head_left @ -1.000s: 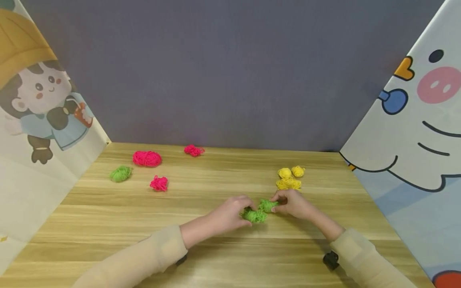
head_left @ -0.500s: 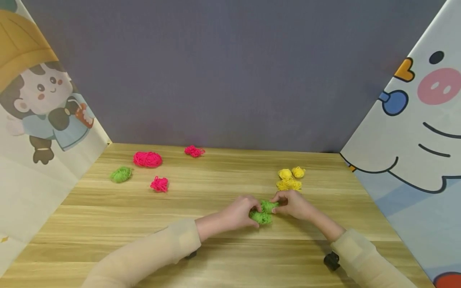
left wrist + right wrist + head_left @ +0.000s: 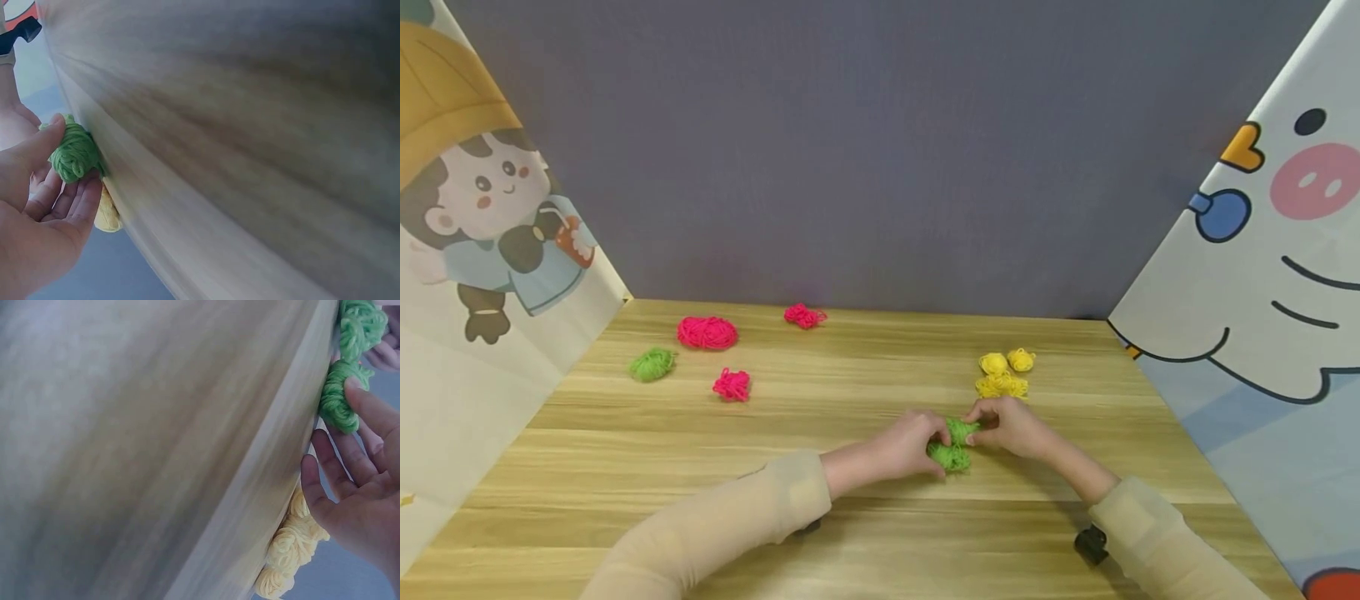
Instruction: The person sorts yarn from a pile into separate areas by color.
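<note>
Two small bundles of green yarn lie side by side on the wooden table, right of centre. My left hand [image 3: 910, 446] grips the nearer green yarn bundle [image 3: 951, 457] between thumb and fingers; the left wrist view shows this green yarn [image 3: 75, 153] close up. From the other side my right hand [image 3: 1011, 427] pinches the farther green yarn bundle [image 3: 961, 431]. In the right wrist view the thumb presses on that green yarn [image 3: 339, 403], with the left hand's green yarn [image 3: 361, 328] right beside it. Part of each bundle is hidden behind fingers.
Just beyond the right hand sit yellow yarn bundles [image 3: 1002, 385]. Toward the back left lie a large pink yarn bundle [image 3: 707, 332], two smaller pink ones [image 3: 732, 384] and another green bundle [image 3: 652, 364]. A grey panel [image 3: 865, 158] stands behind the wooden table [image 3: 850, 550].
My left hand has slid its green yarn rightward and slightly nearer, so it sits closer against the other green bundle. The right hand has stayed in place.
</note>
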The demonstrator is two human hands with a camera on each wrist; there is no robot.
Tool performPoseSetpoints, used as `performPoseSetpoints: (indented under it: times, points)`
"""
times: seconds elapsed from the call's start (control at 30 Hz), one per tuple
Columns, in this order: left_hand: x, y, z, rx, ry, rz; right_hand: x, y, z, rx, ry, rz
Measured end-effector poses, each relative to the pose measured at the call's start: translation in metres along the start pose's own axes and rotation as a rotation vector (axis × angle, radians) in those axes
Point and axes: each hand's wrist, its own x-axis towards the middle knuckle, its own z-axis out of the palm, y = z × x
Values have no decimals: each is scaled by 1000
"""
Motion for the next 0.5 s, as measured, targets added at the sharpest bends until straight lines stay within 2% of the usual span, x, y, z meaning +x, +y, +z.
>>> performPoseSetpoints:
  times: [0.5]
  points:
    - [-2, 2, -3, -18, -12, -5, -3, -1, -1, -16, 10, -19]
